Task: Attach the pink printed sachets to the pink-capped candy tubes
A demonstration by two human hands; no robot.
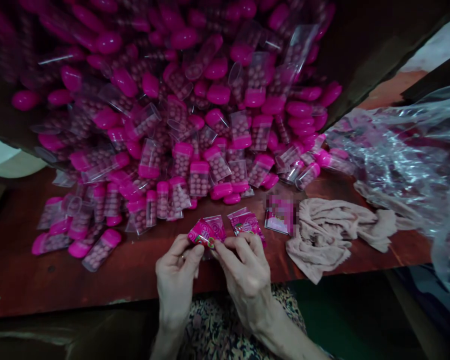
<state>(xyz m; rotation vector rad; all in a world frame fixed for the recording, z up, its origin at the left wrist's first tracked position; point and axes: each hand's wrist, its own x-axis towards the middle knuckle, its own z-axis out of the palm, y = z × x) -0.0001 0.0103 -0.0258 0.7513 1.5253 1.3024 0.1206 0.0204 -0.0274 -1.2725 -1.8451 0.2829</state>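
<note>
Between the fingertips of my left hand (178,275) is a pink printed wrapper (201,231), pinched at its left edge. My right hand (245,270) has its thumb and forefinger at the wrapper's lower right, its fingers bent and closed. Other pink wrappers (244,220) lie just beyond my right fingers. A small stack of pink labels (280,215) rests farther right, partly blurred. Behind my hands rises a large heap of clear containers with pink caps (199,178), filled with small round balls.
A crumpled beige cloth (322,235) lies to the right on the red-brown table (135,270). Clear plastic bags (393,160) bulge at the far right. One capped container (102,249) lies near the table's front left.
</note>
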